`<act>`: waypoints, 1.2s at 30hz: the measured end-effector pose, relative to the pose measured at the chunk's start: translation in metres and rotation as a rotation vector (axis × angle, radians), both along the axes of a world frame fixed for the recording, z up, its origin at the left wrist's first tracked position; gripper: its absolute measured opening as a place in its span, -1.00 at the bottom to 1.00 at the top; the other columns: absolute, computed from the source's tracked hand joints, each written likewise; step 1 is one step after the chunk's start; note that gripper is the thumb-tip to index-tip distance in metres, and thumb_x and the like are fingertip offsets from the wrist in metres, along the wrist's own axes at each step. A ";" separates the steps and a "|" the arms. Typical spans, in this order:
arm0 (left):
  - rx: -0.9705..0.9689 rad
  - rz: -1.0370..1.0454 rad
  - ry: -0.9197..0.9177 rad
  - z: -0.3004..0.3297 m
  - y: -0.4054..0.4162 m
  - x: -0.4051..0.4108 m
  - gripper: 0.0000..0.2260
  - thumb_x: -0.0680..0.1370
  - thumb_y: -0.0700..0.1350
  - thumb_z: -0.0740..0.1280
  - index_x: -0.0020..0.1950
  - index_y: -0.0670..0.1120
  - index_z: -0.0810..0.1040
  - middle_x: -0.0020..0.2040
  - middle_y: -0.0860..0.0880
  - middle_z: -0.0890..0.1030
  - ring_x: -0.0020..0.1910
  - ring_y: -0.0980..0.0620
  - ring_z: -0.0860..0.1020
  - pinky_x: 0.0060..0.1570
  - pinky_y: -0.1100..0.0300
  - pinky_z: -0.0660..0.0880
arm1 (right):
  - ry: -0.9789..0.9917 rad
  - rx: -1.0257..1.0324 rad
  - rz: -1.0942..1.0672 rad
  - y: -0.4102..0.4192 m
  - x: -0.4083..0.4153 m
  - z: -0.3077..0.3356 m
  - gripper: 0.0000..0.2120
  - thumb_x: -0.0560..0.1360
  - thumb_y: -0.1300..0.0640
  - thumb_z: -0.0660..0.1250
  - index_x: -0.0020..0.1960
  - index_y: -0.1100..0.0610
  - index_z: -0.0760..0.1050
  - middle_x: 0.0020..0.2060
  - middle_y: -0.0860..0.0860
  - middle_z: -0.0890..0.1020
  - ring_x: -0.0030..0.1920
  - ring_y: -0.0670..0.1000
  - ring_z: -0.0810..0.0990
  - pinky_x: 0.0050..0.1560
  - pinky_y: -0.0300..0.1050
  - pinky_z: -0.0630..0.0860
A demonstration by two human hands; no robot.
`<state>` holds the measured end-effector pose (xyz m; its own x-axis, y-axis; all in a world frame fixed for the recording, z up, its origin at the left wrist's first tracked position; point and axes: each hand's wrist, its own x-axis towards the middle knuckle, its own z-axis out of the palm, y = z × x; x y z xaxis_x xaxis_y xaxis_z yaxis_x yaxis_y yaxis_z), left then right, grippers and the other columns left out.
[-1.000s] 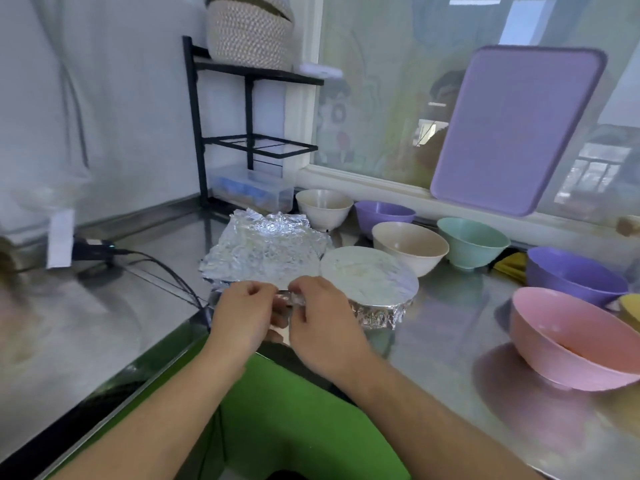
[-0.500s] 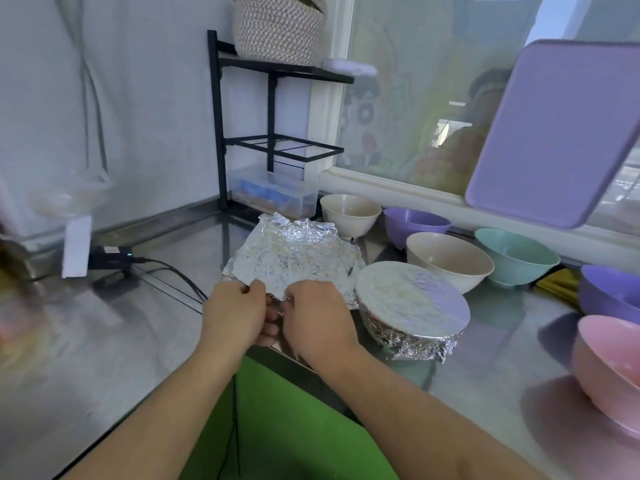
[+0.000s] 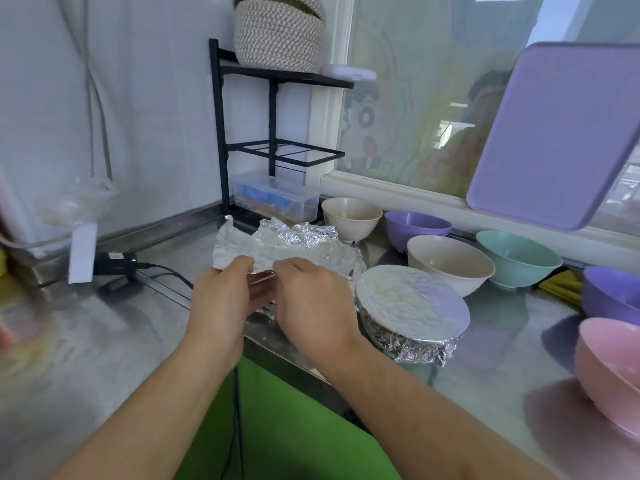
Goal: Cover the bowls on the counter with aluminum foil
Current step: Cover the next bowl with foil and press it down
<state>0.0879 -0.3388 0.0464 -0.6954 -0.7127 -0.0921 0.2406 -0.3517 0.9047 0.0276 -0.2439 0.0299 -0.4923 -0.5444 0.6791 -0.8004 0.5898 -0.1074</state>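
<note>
A crumpled sheet of aluminum foil [image 3: 287, 244] is held above the steel counter [image 3: 104, 341]. My left hand [image 3: 225, 296] and my right hand [image 3: 311, 299] both pinch its near edge, close together. Whatever lies beneath the sheet is hidden. Just to the right stands a bowl wrapped in foil [image 3: 412, 306], its top smooth and flat. Uncovered bowls stand behind and to the right: a cream bowl [image 3: 349, 216], a purple bowl [image 3: 415, 226], a larger cream bowl [image 3: 450, 261], a teal bowl [image 3: 519, 254], another purple bowl [image 3: 609, 289] and a pink bowl [image 3: 609, 365].
A black shelf rack [image 3: 273, 154] stands at the back with a woven basket [image 3: 277, 32] on top and a clear box [image 3: 277, 199] below. A purple board [image 3: 561, 133] leans on the window. A black plug and cable [image 3: 117, 265] lie on the left.
Both hands have lifted the near edge of the foil sheet off the counter, so it now tilts up and bunches. The view has swung slightly left.
</note>
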 end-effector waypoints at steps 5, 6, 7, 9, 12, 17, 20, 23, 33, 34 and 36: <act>0.040 0.031 0.138 0.021 0.013 0.009 -0.88 0.65 -0.29 0.28 -0.09 -0.22 0.51 -0.22 -0.20 0.70 -0.15 -0.15 0.76 -0.10 0.07 0.72 | -0.049 -0.149 0.098 0.025 0.007 0.014 -0.65 0.52 0.12 0.20 0.19 0.14 0.64 0.19 -0.01 0.68 -0.06 0.13 0.72 -0.22 0.01 0.64; 0.046 0.033 0.173 0.024 0.016 0.009 -0.90 0.65 -0.29 0.28 -0.07 -0.22 0.49 -0.22 -0.21 0.69 -0.13 -0.20 0.76 -0.07 0.03 0.72 | -0.068 -0.193 0.099 0.033 0.008 0.019 -0.59 0.52 0.12 0.20 0.30 0.13 0.62 0.29 -0.01 0.65 0.06 0.11 0.72 -0.09 0.03 0.67; 0.056 0.035 0.207 0.027 0.018 0.010 -0.94 0.65 -0.28 0.29 -0.02 -0.22 0.47 -0.23 -0.21 0.68 -0.11 -0.24 0.75 -0.04 0.00 0.72 | -0.080 -0.239 0.096 0.042 0.008 0.024 -0.55 0.52 0.14 0.22 0.38 0.12 0.58 0.35 -0.01 0.62 0.17 0.08 0.69 0.03 0.04 0.67; 0.084 0.018 0.269 0.033 0.026 0.011 -0.96 0.65 -0.29 0.31 0.05 -0.22 0.45 -0.29 -0.14 0.63 -0.07 -0.30 0.74 0.02 -0.05 0.70 | -0.120 -0.348 0.087 0.065 0.008 0.035 -0.53 0.54 0.16 0.26 0.44 0.10 0.51 0.37 -0.01 0.58 0.19 0.01 0.64 0.12 0.03 0.62; 0.122 -0.065 0.341 0.042 0.049 0.010 -0.86 0.64 -0.32 0.33 0.17 -0.23 0.43 -0.14 -0.17 0.54 0.01 -0.35 0.72 -0.02 -0.04 0.71 | -0.228 -0.593 0.010 0.112 0.003 0.054 -0.63 0.55 0.19 0.31 0.35 0.08 0.47 0.20 0.00 0.56 -0.04 -0.04 0.60 0.03 0.01 0.57; 0.130 -0.306 0.333 0.051 0.122 0.004 -0.87 0.64 -0.33 0.32 0.15 -0.22 0.43 -0.06 -0.21 0.58 0.01 -0.29 0.73 -0.05 0.00 0.70 | -0.504 -0.899 -0.167 0.209 -0.010 0.071 -0.84 0.54 0.08 0.24 0.12 -0.03 0.46 0.04 0.06 0.65 -0.08 0.16 0.67 -0.10 0.05 0.66; 0.121 -0.443 0.310 0.047 0.179 -0.003 -0.96 0.62 -0.36 0.30 0.04 -0.26 0.51 -0.15 -0.17 0.65 -0.04 -0.26 0.74 -0.05 -0.02 0.70 | -0.795 -1.133 -0.133 0.272 -0.011 0.074 -0.79 0.60 0.04 0.28 0.11 0.11 0.61 -0.01 0.14 0.73 -0.08 0.23 0.74 -0.12 0.10 0.71; 0.146 -0.562 0.263 0.039 0.233 -0.011 -0.94 0.61 -0.38 0.28 -0.04 -0.27 0.52 -0.16 -0.21 0.65 -0.10 -0.24 0.73 -0.07 -0.03 0.70 | -1.008 -1.276 -0.123 0.335 -0.009 0.073 -0.70 0.65 0.00 0.26 0.01 0.13 0.71 -0.14 0.07 0.78 -0.19 0.13 0.77 0.08 0.23 0.68; -0.144 -0.835 -0.094 0.016 0.336 -0.032 -0.74 0.61 -0.14 0.34 0.17 -0.30 0.62 -0.03 -0.35 0.72 -0.08 -0.30 0.74 -0.14 -0.08 0.71 | -1.036 -1.128 -0.405 0.484 -0.001 0.046 -0.91 0.51 0.46 0.36 -0.04 0.40 0.63 -0.17 0.25 0.70 -0.23 0.17 0.68 -0.14 0.04 0.62; -0.220 -0.781 -0.141 0.016 0.337 -0.038 -0.73 0.56 -0.08 0.40 0.11 -0.26 0.67 -0.08 -0.30 0.74 -0.15 -0.25 0.73 -0.14 -0.08 0.68 | -1.047 -1.111 -0.408 0.490 -0.002 0.043 -0.91 0.52 0.46 0.37 -0.01 0.41 0.63 -0.15 0.27 0.70 -0.23 0.17 0.68 -0.19 0.00 0.63; -0.327 -0.705 -0.218 0.017 0.335 -0.053 -0.67 0.42 0.02 0.48 0.01 -0.21 0.72 -0.15 -0.20 0.75 -0.26 -0.15 0.68 -0.14 -0.08 0.65 | -1.090 -1.052 -0.422 0.500 -0.003 0.039 -0.91 0.51 0.42 0.39 0.01 0.40 0.64 -0.20 0.23 0.71 -0.32 0.13 0.67 -0.36 -0.10 0.61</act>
